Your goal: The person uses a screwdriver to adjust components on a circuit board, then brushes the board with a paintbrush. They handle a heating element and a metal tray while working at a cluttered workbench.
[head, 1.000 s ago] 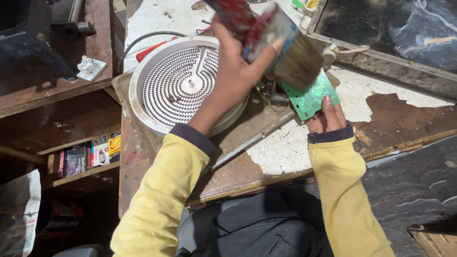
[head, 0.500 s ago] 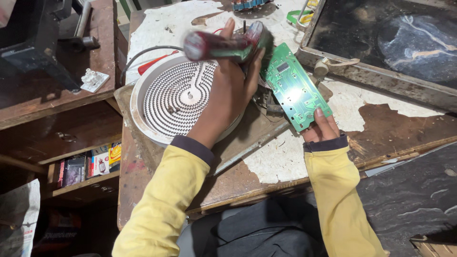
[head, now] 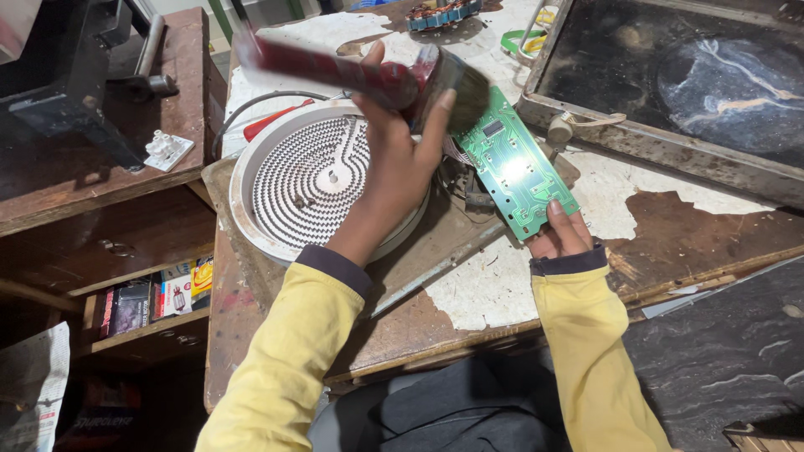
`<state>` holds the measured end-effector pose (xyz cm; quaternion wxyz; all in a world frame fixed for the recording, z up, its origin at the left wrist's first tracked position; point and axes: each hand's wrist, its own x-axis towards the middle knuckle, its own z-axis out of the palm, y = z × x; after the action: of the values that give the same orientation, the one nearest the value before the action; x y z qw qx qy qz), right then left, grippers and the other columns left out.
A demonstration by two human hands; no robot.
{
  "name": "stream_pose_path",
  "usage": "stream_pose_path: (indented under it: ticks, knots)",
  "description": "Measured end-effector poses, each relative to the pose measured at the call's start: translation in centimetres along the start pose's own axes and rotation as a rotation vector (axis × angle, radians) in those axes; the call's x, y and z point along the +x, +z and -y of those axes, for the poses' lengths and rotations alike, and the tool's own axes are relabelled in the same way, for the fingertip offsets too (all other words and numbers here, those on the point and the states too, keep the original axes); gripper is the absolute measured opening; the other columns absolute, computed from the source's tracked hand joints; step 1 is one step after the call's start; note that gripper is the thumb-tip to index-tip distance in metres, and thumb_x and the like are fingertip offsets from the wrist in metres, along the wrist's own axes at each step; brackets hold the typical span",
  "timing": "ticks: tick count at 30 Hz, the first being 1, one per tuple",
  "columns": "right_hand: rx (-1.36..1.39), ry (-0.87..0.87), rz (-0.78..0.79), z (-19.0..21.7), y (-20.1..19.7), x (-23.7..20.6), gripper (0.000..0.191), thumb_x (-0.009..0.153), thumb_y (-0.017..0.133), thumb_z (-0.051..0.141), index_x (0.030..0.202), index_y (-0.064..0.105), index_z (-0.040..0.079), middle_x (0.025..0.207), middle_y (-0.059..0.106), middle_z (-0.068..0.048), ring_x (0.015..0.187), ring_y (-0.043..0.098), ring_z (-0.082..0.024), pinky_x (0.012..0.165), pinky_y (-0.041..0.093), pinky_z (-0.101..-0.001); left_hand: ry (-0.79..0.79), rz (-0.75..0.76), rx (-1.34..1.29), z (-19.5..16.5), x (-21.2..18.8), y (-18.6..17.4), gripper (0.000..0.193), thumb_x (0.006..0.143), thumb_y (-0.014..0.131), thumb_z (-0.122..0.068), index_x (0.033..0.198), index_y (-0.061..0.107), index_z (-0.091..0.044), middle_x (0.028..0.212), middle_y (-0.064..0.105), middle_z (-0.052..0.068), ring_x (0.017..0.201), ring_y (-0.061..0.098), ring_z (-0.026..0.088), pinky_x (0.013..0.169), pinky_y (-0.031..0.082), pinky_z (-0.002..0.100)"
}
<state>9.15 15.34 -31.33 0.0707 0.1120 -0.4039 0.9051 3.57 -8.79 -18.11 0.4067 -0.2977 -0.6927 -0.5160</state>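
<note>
Change since earlier: both hands sit lower and nearer in the view than half a second ago; the brush has swung so its bristles now meet the top edge of the board, and the board lies flatter, its long side running up-left to down-right.
Left hand (head: 394, 167): fingers wrapped tight around a red-handled brush (head: 368, 75), thumb up along the handle; the handle is motion-blurred and points left, and the dark bristle head (head: 465, 88) points right.
Right hand (head: 563, 234): closed on the lower end of a green circuit board (head: 515, 163), thumb pressed on its face, fingers hidden beneath.
Circuit board position: held just above the bench, right of the round heater, its upper end touching the bristles; a bright glare spot sits near its middle.
Heater coil (head: 306, 180): round white plate with a spiral element, lying on the workbench beneath the left forearm.
Workbench (head: 695, 230): worn wood with patches of peeling white covering.
Red tool (head: 276, 119): lies behind the heater plate, beside a dark cable.
Cooktop frame (head: 670, 75): dark glass panel in a metal rim, at upper right, apart from the hands.
Wound stator (head: 441, 14): at the far edge of the bench.
White switch (head: 168, 150): on the brown shelf at left.
Sleeves: yellow with dark cuffs.
</note>
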Motion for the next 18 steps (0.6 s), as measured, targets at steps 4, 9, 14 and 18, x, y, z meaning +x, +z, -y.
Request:
stream_pose_path:
  ticks: [4, 9, 14, 18]
  knots:
    - [0.001, 0.008, 0.023, 0.0, -0.4, 0.2, 0.046, 0.107, 0.054, 0.016, 0.151, 0.047, 0.002, 0.147, 0.057, -0.016, 0.134, 0.058, -0.028, 0.114, 0.047, -0.0448, -0.112, -0.002, -0.143, -0.3, -0.1, 0.1, 0.082, 0.108, 0.067, -0.012, 0.158, 0.004, 0.002, 0.130, 0.054, 0.018, 0.121, 0.065, 0.023, 0.109, 0.053, 0.036]
    - [0.003, 0.006, 0.014, -0.2, -0.5, 0.1, 0.045, 0.106, 0.055, 0.017, 0.149, 0.048, 0.003, 0.146, 0.057, -0.015, 0.133, 0.058, -0.028, 0.114, 0.048, -0.0453, -0.212, -0.043, -0.157, -0.5, -0.1, -0.1, 0.082, 0.107, 0.065, -0.016, 0.157, 0.003, 0.003, 0.124, 0.059, 0.015, 0.113, 0.067, 0.022, 0.103, 0.054, 0.035]
    - [0.006, 0.014, 0.011, 0.1, 0.1, 0.0, 0.047, 0.106, 0.057, 0.017, 0.149, 0.048, 0.002, 0.146, 0.057, -0.016, 0.134, 0.057, -0.028, 0.115, 0.047, -0.0447, -0.242, -0.058, -0.152, -0.2, 0.2, 0.4, 0.073, 0.106, 0.067, -0.014, 0.152, 0.013, 0.002, 0.121, 0.058, 0.016, 0.110, 0.066, 0.022, 0.098, 0.056, 0.034]
    - [-0.017, -0.004, 0.004, 0.5, 1.3, -0.1, 0.051, 0.105, 0.057, 0.020, 0.151, 0.046, -0.001, 0.148, 0.056, -0.018, 0.135, 0.056, -0.029, 0.116, 0.046, -0.0437, -0.176, -0.172, -0.151, 0.0, 0.3, 0.0, 0.076, 0.109, 0.063, -0.012, 0.156, 0.005, 0.002, 0.123, 0.056, 0.016, 0.114, 0.064, 0.020, 0.104, 0.053, 0.034]
